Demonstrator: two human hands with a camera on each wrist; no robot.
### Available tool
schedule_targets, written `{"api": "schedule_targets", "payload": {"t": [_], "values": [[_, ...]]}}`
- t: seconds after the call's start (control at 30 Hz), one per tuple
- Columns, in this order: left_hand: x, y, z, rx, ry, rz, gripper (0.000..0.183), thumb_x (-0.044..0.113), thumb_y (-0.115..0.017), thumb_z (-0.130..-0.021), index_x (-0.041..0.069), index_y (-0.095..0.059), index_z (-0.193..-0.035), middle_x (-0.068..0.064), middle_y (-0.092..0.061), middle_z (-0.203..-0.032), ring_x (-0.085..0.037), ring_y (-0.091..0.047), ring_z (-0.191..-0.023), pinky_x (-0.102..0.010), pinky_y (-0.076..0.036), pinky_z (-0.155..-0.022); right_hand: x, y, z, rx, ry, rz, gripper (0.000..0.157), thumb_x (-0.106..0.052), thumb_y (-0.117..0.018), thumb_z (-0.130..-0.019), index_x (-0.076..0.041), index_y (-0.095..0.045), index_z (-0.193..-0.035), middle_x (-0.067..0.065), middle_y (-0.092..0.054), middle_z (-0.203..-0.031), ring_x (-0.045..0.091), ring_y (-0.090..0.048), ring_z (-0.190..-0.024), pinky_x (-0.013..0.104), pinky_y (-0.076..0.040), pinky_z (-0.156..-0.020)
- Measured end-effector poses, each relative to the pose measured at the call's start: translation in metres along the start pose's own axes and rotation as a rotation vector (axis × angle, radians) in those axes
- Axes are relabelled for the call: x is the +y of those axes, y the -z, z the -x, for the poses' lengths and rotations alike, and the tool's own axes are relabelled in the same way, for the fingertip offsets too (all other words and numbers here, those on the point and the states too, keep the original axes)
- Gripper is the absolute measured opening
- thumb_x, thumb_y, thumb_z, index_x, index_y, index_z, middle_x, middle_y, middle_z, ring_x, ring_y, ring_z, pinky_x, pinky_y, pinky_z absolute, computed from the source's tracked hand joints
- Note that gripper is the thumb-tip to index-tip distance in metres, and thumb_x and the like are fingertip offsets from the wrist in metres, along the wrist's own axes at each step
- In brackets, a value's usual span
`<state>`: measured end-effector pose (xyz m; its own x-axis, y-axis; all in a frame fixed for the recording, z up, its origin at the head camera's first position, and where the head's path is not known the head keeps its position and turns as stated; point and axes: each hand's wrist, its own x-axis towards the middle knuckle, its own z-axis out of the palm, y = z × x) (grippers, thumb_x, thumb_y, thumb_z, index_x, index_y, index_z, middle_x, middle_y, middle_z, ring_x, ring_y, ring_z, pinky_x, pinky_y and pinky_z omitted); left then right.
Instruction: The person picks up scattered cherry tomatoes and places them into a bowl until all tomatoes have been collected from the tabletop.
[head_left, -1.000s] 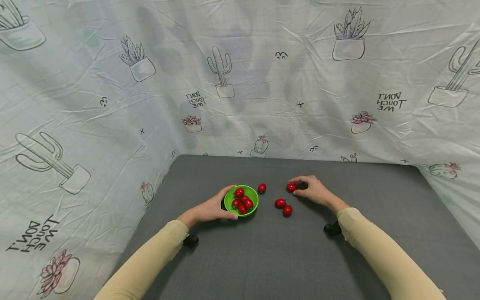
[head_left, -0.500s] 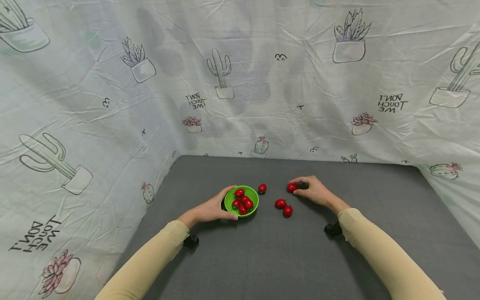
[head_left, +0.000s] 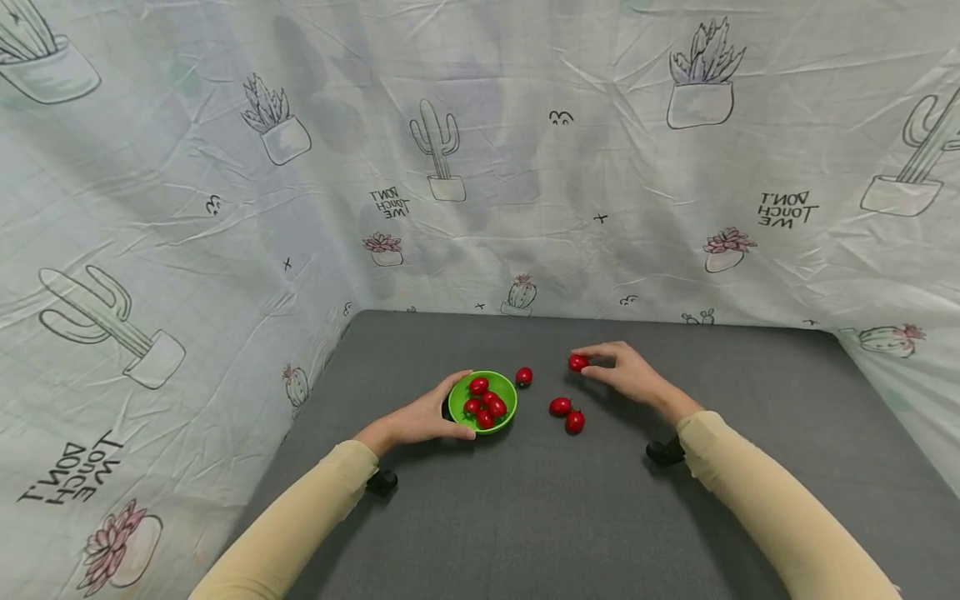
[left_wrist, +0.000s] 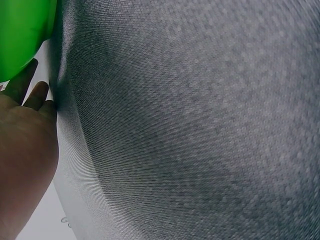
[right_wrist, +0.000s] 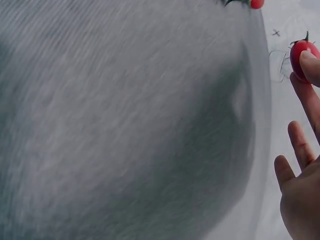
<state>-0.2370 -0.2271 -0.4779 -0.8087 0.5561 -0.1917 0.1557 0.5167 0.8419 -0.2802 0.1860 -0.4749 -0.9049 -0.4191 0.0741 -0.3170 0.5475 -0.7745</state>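
Note:
My left hand (head_left: 422, 417) holds a green bowl (head_left: 503, 387) by its left side, thumb at the near rim and fingers round the far side. Several red cherry tomatoes (head_left: 478, 386) lie inside it. In the left wrist view, fingertips lie against the outer wall of the bowl (left_wrist: 22, 35). To the right, my right hand (head_left: 628, 372) pinches one cherry tomato (head_left: 577, 363) between thumb and finger; the right wrist view shows this tomato (right_wrist: 298, 56) held off the table, green stem up, with the other fingers spread apart.
One loose cherry tomato (head_left: 524, 377) lies just right of the bowl. Two more, an upper tomato (head_left: 560, 407) and a lower tomato (head_left: 575, 422), sit close together between the hands. The grey table (head_left: 480, 517) ends at a cactus-print curtain (head_left: 480, 250) behind and at the sides.
My right hand has raised its cherry tomato from the table and moved slightly away from me and to the left. The left hand and bowl stay where they were.

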Motion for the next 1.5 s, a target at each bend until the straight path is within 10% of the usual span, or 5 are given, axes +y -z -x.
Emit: {"api": "schedule_targets", "payload": {"t": [1.5], "values": [[-0.003, 0.001, -0.003, -0.008, 0.0, 0.014, 0.102, 0.035, -0.084, -0.087, 0.027, -0.018, -0.163, -0.001, -0.028, -0.161, -0.02, -0.031, -0.145, -0.05, -0.027, -0.117, -0.078, -0.058, -0.049, -0.157, 0.117, -0.089, 0.037, -0.033, -0.069, -0.1, -0.023, -0.069, -0.136, -0.005, -0.063, -0.135, 0.028, -0.042, -0.133, 0.063, -0.033, -0.108]]}}
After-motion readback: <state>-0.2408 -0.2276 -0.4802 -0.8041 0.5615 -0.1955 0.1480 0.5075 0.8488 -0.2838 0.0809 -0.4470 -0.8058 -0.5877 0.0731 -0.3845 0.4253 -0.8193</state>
